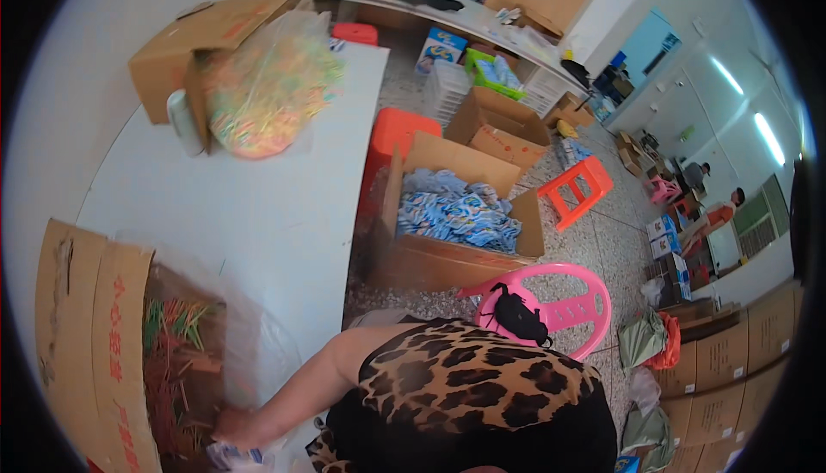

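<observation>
A bare arm in a leopard-print short sleeve [482,370] bends at the elbow and reaches to the lower left; its bend suggests that it is my right. At its end my right hand [237,428] looks closed, at the opening of a cardboard box [82,344] on the white table. Its fingertips are hidden. A white-and-blue piece [232,456] lies directly under it; I cannot tell if it is gripped. Thin red, green and brown strands [176,327] fill the box beside the hand. Clear plastic [267,327] spreads by the opening. My left hand does not show.
A clear bag of pale coloured pieces [267,103] stands by another carton [159,68] and a can [183,120] on the white table [258,206]. Right of it are a box of blue patterned cloth [460,215], a pink chair [576,301], an orange stool [576,189] and stacked cartons [723,361].
</observation>
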### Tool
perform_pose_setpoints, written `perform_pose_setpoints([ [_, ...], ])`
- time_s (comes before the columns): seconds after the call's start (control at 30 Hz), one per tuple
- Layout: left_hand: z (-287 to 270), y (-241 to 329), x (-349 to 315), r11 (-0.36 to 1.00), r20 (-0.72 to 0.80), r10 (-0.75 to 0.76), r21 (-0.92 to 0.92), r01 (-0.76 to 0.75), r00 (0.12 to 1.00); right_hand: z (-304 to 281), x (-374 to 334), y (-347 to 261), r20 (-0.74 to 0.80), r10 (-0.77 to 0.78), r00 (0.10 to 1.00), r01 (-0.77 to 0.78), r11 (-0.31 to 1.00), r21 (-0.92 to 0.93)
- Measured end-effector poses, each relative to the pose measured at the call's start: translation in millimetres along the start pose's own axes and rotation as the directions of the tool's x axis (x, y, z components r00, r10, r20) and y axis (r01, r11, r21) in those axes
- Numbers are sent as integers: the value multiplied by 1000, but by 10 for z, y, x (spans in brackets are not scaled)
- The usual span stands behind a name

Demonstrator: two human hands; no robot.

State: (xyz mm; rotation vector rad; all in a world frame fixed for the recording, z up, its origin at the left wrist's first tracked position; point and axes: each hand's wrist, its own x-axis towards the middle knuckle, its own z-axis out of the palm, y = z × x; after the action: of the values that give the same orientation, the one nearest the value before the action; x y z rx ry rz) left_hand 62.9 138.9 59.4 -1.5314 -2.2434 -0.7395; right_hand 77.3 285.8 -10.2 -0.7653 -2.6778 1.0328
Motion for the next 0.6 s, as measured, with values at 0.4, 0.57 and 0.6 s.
perform_pose_setpoints([
  [0.4,388,-28,244,678,94,-579,-496,542,810,-622,-286,504,51,161,986,-142,633,761],
  [0.57,525,-174,407,26,558,-454,-771,636,694,-686,-324,416,150,102,983,-181,535,825],
  [0.6,547,-163,411,32,558,-444,-772,635,701,-688,-343,399,207,111,972,-234,508,829],
])
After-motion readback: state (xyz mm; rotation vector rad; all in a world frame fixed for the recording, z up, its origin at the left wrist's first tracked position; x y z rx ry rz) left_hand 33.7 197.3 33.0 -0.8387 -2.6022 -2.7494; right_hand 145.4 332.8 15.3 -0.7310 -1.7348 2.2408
